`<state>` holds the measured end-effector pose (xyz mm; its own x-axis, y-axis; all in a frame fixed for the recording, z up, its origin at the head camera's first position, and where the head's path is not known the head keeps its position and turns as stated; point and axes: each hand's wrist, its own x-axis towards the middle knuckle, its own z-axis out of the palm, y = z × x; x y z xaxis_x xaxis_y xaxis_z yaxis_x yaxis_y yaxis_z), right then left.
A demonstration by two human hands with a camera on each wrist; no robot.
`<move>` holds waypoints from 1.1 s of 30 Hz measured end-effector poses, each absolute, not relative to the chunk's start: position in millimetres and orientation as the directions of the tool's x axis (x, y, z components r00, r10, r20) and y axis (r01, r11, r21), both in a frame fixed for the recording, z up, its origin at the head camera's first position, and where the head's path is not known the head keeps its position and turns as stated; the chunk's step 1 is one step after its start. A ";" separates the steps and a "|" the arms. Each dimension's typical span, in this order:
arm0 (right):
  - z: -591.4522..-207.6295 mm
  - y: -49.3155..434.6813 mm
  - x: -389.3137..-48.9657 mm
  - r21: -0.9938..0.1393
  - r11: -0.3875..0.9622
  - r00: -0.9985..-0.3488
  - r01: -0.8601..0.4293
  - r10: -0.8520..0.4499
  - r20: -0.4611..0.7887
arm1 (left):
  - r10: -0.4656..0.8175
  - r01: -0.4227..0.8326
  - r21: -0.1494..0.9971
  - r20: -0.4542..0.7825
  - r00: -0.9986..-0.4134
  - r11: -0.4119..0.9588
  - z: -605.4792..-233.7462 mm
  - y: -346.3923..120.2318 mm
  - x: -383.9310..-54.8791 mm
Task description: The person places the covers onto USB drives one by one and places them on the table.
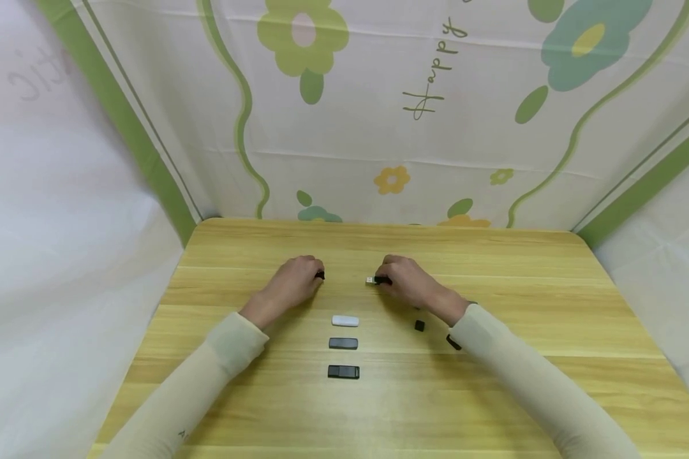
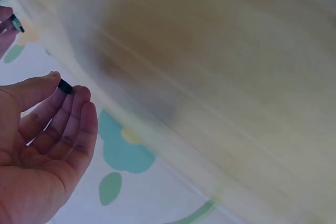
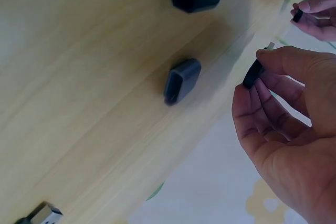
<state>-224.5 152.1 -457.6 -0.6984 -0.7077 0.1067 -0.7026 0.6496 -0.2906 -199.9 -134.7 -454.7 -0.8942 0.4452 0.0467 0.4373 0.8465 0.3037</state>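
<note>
My left hand (image 1: pixel 294 280) pinches a small black cap (image 2: pixel 64 86) between thumb and fingertips. Across a short gap, my right hand (image 1: pixel 409 280) pinches a black USB flash drive (image 3: pixel 253 73) by its body, its bare metal plug pointing left. The cap and the drive are apart, above the far half of the table. Nearer me, a white USB stick (image 1: pixel 345 320), a grey USB stick (image 1: pixel 343 343) and a black USB stick (image 1: pixel 343 371) lie in a column.
The wooden table (image 1: pixel 298 421) carries a small black cap (image 1: pixel 420 326) and a dark piece (image 1: pixel 453 342) near my right forearm. A grey cap (image 3: pixel 182 81) and a metal USB plug (image 3: pixel 46 214) show in the right wrist view. Flowered white cloth (image 1: pixel 333 134) hangs behind the table.
</note>
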 end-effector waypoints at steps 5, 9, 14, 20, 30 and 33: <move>-456.6 147.4 -219.9 -0.296 0.639 -0.691 -0.710 -0.714 0.115 | 0.464 0.463 0.297 0.071 -0.883 0.835 -453.1 -128.3 -197.6; -454.8 143.0 -215.7 -0.296 0.623 -0.674 -0.724 -0.730 0.114 | 0.477 0.474 0.301 0.066 -0.876 0.828 -451.2 -123.4 -195.5; -453.6 138.2 -213.1 -0.297 0.623 -0.674 -0.724 -0.730 0.110 | 0.484 0.476 0.312 0.054 -0.873 0.823 -447.9 -118.3 -193.0; -451.9 132.9 -210.1 -0.300 0.616 -0.669 -0.728 -0.734 0.116 | 0.511 0.503 0.311 0.062 -0.857 0.806 -446.9 -113.3 -190.7; -453.2 127.5 -205.8 -0.299 0.597 -0.652 -0.745 -0.747 0.131 | 0.546 0.537 0.322 0.072 -0.835 0.780 -450.6 -106.2 -188.3; -453.1 126.1 -204.2 -0.308 0.584 -0.644 -0.751 -0.751 0.144 | 0.555 0.545 0.322 0.067 -0.829 0.774 -450.5 -104.4 -186.8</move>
